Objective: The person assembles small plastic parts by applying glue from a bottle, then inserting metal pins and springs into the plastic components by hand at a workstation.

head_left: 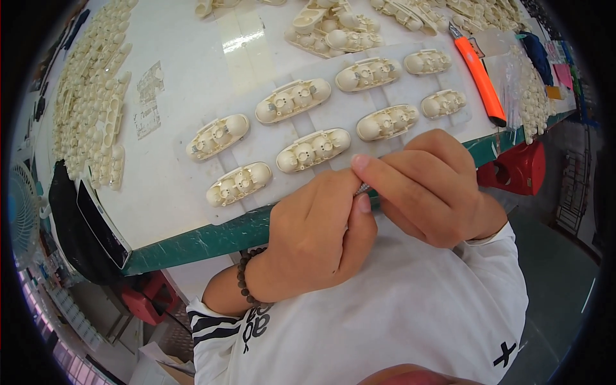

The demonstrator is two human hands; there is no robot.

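1. Left hand: thumb and bent forefinger appear to pinch a small grey piece, mostly hidden, before the table's near edge.
2. Right hand: fingers bent, tips meeting the left; grip unclear.
3. Step, apparently: fingertip preparation of the piece. Next move likely calls for steady alignment.
4. Beyond: cream housings, two rows, on a pale plate.

Between nine and ten o'clock from the left hand, bare tabletop gives passage beside the cream pile; at twelve, rows of cream shells block low crossing, and nearer two, an orange cutter.
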